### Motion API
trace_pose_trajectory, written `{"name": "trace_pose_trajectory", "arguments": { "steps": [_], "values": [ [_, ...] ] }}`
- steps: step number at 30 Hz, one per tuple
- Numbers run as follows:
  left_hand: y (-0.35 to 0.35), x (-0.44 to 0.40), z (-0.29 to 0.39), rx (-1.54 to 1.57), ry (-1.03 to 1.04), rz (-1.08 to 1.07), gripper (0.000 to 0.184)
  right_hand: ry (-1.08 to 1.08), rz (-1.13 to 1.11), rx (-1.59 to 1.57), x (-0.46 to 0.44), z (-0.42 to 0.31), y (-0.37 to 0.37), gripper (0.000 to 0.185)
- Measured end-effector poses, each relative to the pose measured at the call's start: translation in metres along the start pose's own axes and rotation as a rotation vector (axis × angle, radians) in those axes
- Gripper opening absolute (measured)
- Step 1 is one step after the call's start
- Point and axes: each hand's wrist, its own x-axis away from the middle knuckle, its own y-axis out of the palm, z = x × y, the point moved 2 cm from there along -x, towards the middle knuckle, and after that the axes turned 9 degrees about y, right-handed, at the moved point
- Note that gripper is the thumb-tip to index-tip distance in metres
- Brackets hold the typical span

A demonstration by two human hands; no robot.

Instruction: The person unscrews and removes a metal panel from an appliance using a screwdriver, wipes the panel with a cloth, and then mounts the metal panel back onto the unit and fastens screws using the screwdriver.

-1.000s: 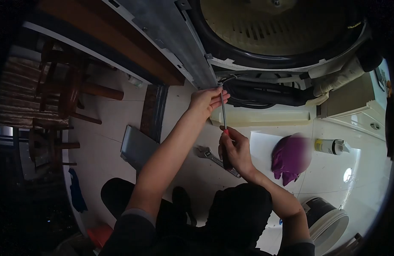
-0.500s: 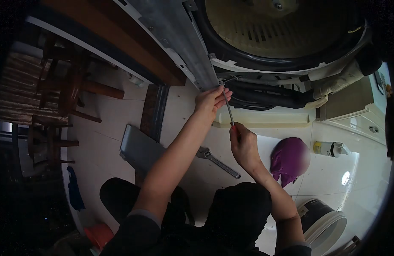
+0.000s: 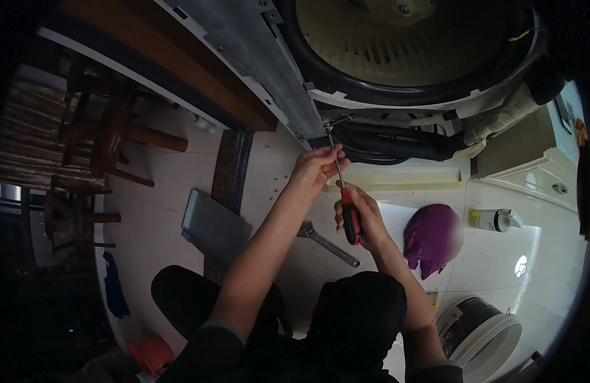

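Observation:
My right hand [image 3: 366, 220] is wrapped loosely round the red and black handle of a screwdriver [image 3: 350, 220]. Its thin metal shaft points up toward the lower end of a grey metal frame [image 3: 263, 70], where some small wiring shows. The fingertips of my left hand [image 3: 319, 167] pinch in at the shaft, partway along it. Just above are black hoses [image 3: 403, 142] under a large round drum [image 3: 403, 45] with a black rim. On the floor below my hands lies an adjustable wrench [image 3: 330, 244].
A grey metal panel [image 3: 215, 226] and several small screws lie on the floor at left. To the right are a purple cloth [image 3: 433, 236], a spray bottle [image 3: 493, 220] and a bucket [image 3: 477, 329]. Wooden stools [image 3: 113, 140] stand far left, and a red container [image 3: 151, 352] lower left.
My right hand has shifted its hold, so the screwdriver's handle now shows in full beneath the palm. The left hand has moved slightly down the shaft. The view has shifted a little.

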Motion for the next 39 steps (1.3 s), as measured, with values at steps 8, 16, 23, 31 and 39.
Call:
{"name": "trace_pose_trajectory", "arguments": {
  "steps": [8,16,23,31,39],
  "values": [
    [0.017,0.011,0.010,-0.115,0.105,0.069,0.020,-0.091,0.187,0.573,0.017,0.011,-0.003,0.024],
    [0.010,0.024,-0.005,-0.004,0.019,-0.087,0.025,0.300,-0.177,-0.280,0.020,0.015,-0.006,0.018],
    [0.018,0.026,0.001,-0.353,0.139,0.036,0.024,-0.481,0.515,1.165,0.015,0.029,-0.012,0.029],
    [0.065,0.040,0.079,-2.116,1.446,-0.628,0.019,-0.367,0.472,1.021,0.013,0.037,-0.010,0.031],
    [0.071,0.000,0.088,-2.791,1.223,-0.690,0.021,-0.348,0.437,0.875,0.018,0.036,-0.004,0.037]
  ]
}}
